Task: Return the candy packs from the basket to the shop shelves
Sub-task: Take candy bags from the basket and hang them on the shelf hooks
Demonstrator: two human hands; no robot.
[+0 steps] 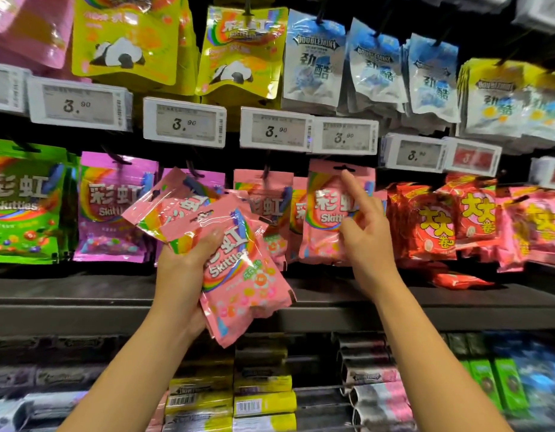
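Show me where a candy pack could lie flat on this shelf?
The dark ledge under the green packs and purple packs is bare. So is the stretch right of the fallen red pack. The hanging rows above are packed tight.

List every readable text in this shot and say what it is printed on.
"Skittles" and "彩虹": pink packs gripped by the left hand.
"Skittles", "彩虹": green pack.
"DOUBLEMINT": blue-white pack.
"大大卷": red pack.
"3.90": price tag.
Small print and barcodes: too blurred.
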